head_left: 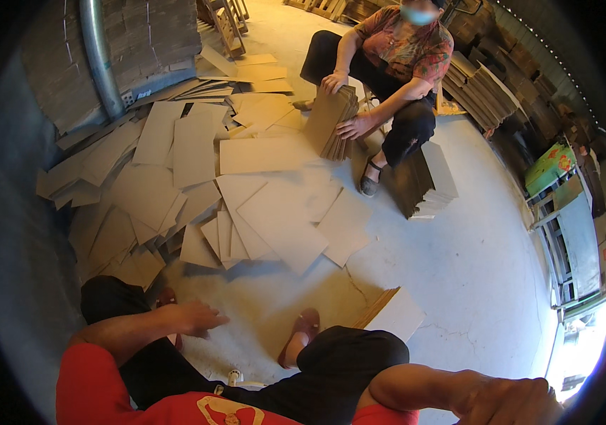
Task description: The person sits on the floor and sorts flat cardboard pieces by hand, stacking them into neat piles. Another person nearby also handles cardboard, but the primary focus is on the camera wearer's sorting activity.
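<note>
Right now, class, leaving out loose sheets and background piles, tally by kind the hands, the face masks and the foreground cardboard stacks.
Camera wearer's left hand and right hand: 2
Co-worker's hands: 2
Blue face mask: 1
Held cardboard stack, far standing cardboard stack and near standing cardboard stack: 3
Total: 8

The person wears a bright red fabric top with a short left sleeve and a matching red right sleeve. Across its front sits a pale yellow, curved-outline print, perhaps with a small figure inside, though the lower edge cuts it off. Below come loose black cloth trousers and dark red, low-cut, round-toed shoes. The left hand and right hand are bare.
</note>
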`<action>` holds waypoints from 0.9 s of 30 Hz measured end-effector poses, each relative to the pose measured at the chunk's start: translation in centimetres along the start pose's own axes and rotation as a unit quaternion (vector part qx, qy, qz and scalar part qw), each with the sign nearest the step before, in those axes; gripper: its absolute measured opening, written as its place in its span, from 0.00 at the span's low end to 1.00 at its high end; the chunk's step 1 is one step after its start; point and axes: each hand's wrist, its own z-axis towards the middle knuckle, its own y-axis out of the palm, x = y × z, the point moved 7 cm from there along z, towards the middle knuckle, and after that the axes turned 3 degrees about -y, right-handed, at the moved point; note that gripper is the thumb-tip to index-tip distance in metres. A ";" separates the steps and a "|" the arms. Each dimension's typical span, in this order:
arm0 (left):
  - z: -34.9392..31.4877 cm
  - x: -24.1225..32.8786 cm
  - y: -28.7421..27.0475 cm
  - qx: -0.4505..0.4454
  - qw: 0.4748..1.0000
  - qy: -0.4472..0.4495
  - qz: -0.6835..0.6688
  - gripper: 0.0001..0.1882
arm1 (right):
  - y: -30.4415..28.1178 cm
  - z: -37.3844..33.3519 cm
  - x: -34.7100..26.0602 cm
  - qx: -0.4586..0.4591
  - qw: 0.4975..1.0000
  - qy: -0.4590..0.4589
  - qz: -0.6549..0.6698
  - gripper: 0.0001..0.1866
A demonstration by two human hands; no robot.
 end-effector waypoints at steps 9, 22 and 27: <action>-0.2 0.0 -0.2 0.050 0.999 -0.009 0.014 0.33 | -0.3 -0.2 0.2 0.029 0.999 0.014 0.030 0.15; -0.8 0.0 -0.3 0.026 0.999 -0.027 0.010 0.36 | -0.5 0.0 0.7 0.033 0.998 -0.046 0.032 0.10; -0.5 -0.5 0.7 0.054 0.998 -0.021 0.018 0.34 | -0.4 0.2 1.6 0.019 0.998 -0.020 0.055 0.09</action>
